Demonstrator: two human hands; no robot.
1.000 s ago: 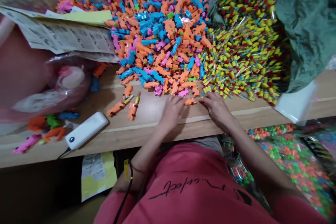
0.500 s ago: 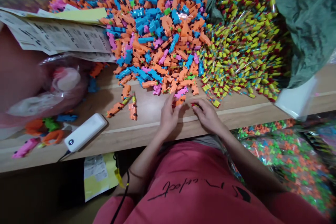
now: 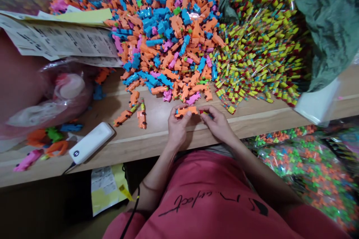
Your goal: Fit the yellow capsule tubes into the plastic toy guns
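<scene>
My left hand is shut on an orange plastic toy piece with dark round spots, held just above the wooden table. My right hand pinches a small yellow and red tube at its fingertips, close to the orange piece but apart from it. In front of me lies a heap of orange, blue and pink plastic pieces. A heap of yellow-and-red tubes lies to its right. Left of my hands, orange pieces fitted with tubes lie on the table.
Printed paper sheets and a pink-tinted plastic bag lie at the left. A white power bank with a cable sits near the table's front edge. A green bag is at the back right, and bagged toys lie below the table.
My hands have come together and lifted off the table edge. The left now holds the orange piece, and the right holds a small tube. The view has shifted slightly.
</scene>
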